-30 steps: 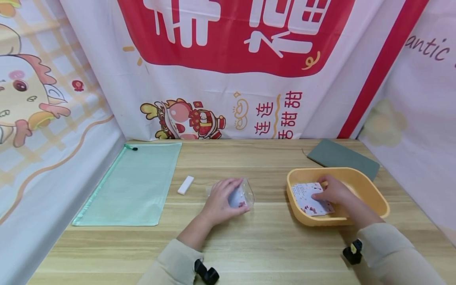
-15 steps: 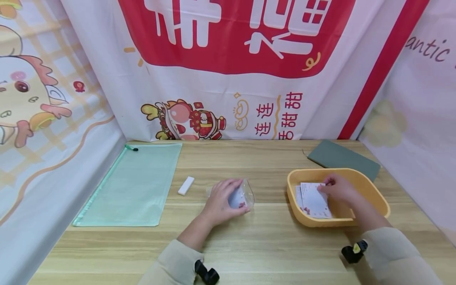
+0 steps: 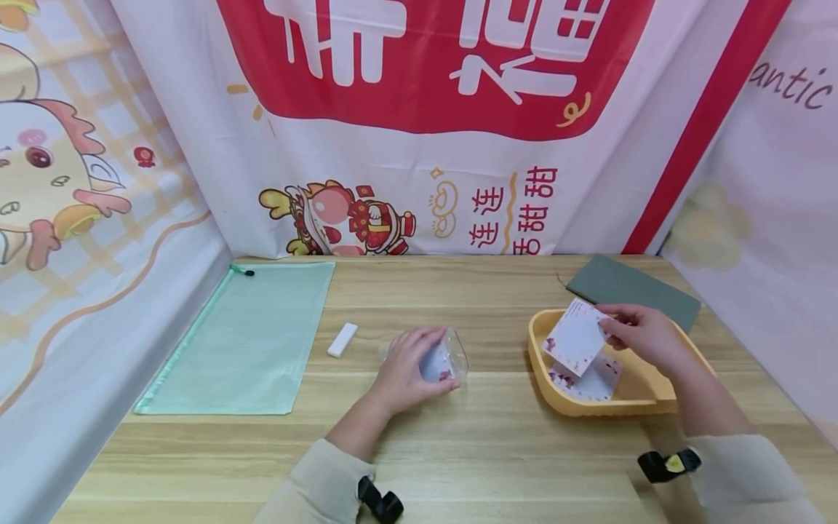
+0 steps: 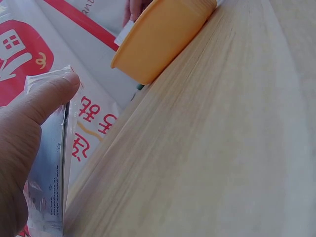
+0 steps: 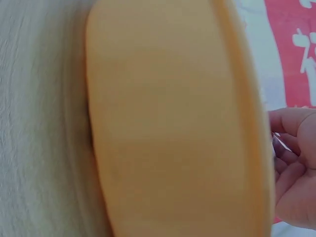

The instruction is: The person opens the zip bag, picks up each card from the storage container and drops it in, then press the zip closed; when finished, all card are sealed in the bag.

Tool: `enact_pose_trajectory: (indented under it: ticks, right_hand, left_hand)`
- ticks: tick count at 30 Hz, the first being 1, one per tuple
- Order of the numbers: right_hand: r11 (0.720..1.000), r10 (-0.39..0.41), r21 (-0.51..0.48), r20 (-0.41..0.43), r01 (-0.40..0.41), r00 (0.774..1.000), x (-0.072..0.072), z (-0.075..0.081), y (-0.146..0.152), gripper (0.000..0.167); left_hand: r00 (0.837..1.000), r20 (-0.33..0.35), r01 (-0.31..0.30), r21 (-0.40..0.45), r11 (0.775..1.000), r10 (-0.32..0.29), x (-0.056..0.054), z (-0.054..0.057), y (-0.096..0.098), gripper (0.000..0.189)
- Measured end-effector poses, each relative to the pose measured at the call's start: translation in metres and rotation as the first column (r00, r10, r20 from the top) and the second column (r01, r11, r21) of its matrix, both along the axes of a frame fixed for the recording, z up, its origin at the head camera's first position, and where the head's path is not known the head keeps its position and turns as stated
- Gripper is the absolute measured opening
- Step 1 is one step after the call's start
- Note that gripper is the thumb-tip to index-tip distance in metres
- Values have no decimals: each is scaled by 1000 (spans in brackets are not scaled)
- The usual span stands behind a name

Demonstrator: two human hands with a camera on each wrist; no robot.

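My left hand [image 3: 409, 371] grips a clear plastic sleeve [image 4: 48, 187] with printed cards inside, standing on the table in the middle. In the left wrist view the thumb lies along the sleeve's top edge and small print shows on the card. My right hand [image 3: 644, 336] pinches a white card [image 3: 576, 338] with floral corners by its right edge. That card is tilted above the yellow basket [image 3: 695, 356]. A similar card [image 3: 599, 382] lies in the basket beneath it. The right wrist view shows mostly the basket's side, with the fingers beyond its rim.
A mint-green mesh zip pouch [image 3: 238, 342] lies flat at the left. Next to it is a small white block [image 3: 342, 340]. Behind the basket lies a dark green notebook [image 3: 631, 289], partly hidden by it. Printed cloth [image 3: 419, 160] hangs along the table's back and sides.
My right hand has picked a card up off the one under it and raised it to the basket's rim, tilting it. The left hand keeps its place on the sleeve.
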State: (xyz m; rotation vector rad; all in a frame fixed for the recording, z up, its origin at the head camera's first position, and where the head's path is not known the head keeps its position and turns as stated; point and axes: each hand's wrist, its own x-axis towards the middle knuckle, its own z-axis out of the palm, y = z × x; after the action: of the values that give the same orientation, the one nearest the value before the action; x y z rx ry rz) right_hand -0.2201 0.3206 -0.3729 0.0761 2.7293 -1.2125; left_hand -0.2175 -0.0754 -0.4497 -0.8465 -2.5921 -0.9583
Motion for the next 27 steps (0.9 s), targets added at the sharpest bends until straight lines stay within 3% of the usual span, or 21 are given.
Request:
enact_pose_trajectory:
  ticks: [7, 12, 18, 27]
  right_hand:
    - [988, -133, -91, -106, 123, 986, 14, 17, -9, 60]
    - [961, -192, -221, -103, 166, 976, 20, 22, -24, 63]
    - [933, -180, -332, -88, 142, 980, 25, 17, -55, 60]
    - [945, -130, -309, -60, 106, 990, 25, 5, -106, 50]
  left_hand:
    - [1000, 3, -2, 3, 1000, 2, 0, 1, 0, 85]
    - [1000, 1, -4, 7, 1000, 4, 0, 1, 0, 84]
    - [1000, -20, -5, -1, 1000, 5, 0, 1, 1, 84]
    - [998, -62, 2, -1, 1000, -2, 0, 1, 1, 83]
